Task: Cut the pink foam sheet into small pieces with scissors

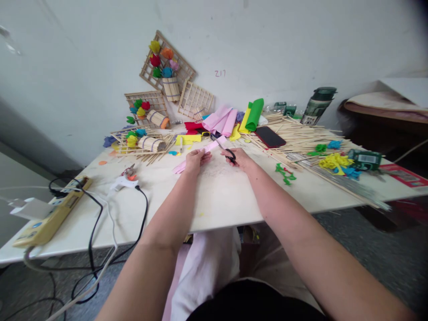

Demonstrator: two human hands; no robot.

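Left grip point(198, 159) pinches the pink strip point(211, 146), which slants away rightward. Right grip point(239, 160), clasping scissors point(230, 155), lies nearer the strip's far end.

The paper strip point(211, 146) is pink; scissors point(231, 157) have black handles.

1 power strip point(60, 215) and 1 dark phone point(270, 136) lie well apart.

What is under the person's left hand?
Pink paper sticks out on either side of the left hand; whatever lies directly beneath it is covered and can't be seen.
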